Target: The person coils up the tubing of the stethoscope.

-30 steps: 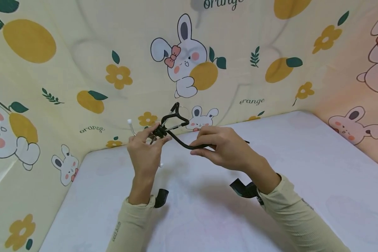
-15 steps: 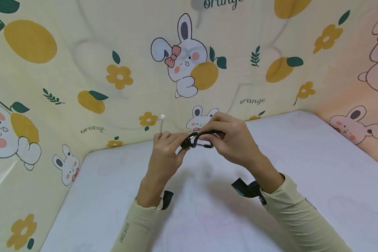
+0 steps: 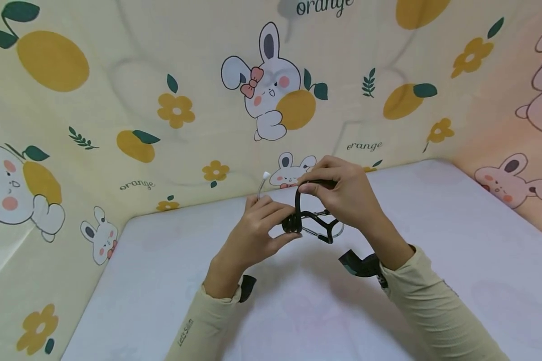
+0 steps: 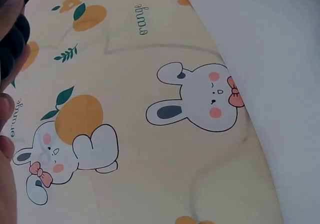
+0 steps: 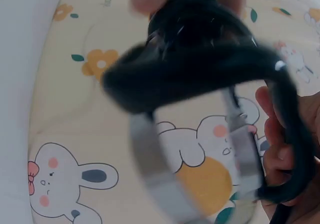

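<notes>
A stethoscope is held above the table, its black tubing wound in a tight coil (image 3: pixel 291 224) around the metal ear tubes. The left hand (image 3: pixel 255 228) holds this coil between thumb and fingers. A length of black tube (image 3: pixel 297 199) rises from the coil to the right hand (image 3: pixel 350 193), which pinches it between thumb and forefinger. The forked black Y-piece (image 3: pixel 328 228) sticks out to the right, below the right hand. One white ear tip (image 3: pixel 266 175) shows above the left hand. In the right wrist view, the Y-piece (image 5: pixel 195 73) and a metal ear tube (image 5: pixel 246 154) appear large.
A white-covered table (image 3: pixel 162 281) spreads below the hands. Behind it stands a cream cloth backdrop (image 3: pixel 198 65) printed with rabbits and oranges, which wraps round both sides. Black straps (image 3: pixel 361 265) hang at the wrists.
The left hand has moved right with the stethoscope and turned it, so the Y-piece points right instead of up. The right hand has raised the tube from beside the coil to above it.
</notes>
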A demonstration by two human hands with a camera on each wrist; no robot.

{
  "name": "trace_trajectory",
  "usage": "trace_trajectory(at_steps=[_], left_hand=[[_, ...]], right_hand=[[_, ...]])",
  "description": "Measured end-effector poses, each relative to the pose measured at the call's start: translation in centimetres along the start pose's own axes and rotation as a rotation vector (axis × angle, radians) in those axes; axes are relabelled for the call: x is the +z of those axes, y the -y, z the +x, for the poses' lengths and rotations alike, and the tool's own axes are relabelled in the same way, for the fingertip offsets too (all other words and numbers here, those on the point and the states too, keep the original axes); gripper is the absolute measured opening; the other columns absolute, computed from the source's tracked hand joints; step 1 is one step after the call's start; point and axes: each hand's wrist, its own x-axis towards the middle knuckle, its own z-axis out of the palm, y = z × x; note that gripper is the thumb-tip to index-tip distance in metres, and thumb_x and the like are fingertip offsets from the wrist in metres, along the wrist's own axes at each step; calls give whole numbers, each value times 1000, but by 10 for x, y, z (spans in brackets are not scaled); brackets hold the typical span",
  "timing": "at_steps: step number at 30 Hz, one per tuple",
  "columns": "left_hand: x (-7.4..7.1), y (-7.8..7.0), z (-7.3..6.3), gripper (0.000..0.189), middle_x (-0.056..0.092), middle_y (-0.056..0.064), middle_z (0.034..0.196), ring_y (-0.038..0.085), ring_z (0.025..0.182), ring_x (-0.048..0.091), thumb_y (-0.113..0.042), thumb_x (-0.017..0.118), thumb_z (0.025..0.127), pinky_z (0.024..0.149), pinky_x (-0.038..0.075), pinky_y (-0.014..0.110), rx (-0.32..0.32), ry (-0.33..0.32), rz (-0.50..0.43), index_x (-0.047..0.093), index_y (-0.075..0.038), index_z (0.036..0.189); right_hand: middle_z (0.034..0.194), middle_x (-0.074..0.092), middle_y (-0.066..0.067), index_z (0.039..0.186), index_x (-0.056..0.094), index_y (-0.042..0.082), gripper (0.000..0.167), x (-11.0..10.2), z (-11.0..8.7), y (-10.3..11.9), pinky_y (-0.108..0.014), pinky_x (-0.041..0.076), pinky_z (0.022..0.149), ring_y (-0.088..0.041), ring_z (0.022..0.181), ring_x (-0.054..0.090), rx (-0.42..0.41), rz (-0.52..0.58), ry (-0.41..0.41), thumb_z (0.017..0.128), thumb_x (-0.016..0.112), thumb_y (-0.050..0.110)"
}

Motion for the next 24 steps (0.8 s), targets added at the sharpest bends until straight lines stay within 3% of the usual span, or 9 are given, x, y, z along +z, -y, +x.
trace_trajectory(at_steps=[7, 12, 17, 24], left_hand=[[-2, -3, 4, 40, 76, 1, 93, 15, 82, 58, -25, 91, 71, 79, 32, 36, 59, -77, -32, 75, -6, 102], [-6, -6, 7, 37, 76, -2, 91, 14, 81, 59, -27, 90, 72, 78, 33, 35, 107, -117, 8, 76, -9, 100], [-8, -10, 8, 35, 75, -2, 90, 14, 79, 59, -28, 90, 72, 77, 34, 34, 142, -140, 44, 77, -9, 98], [-6, -13, 10, 40, 76, -1, 91, 14, 80, 61, -30, 90, 72, 77, 36, 35, 113, -158, 99, 75, -8, 102]], right_hand=[[87, 68, 5, 90, 81, 17, 7, -4, 1, -9, -21, 43, 62, -9, 74, 54, 25, 22, 17, 84, 80, 15], [90, 68, 2, 93, 80, 16, 7, -12, 3, -21, -23, 45, 66, -12, 79, 56, 80, 30, 132, 87, 76, 16], [91, 67, -3, 95, 79, 12, 9, -14, 4, -28, -25, 45, 67, -17, 78, 54, 156, 103, 225, 90, 73, 16], [97, 68, -4, 97, 80, 12, 13, -7, 5, -21, -26, 46, 70, -19, 85, 56, 252, 88, 142, 89, 75, 21]])
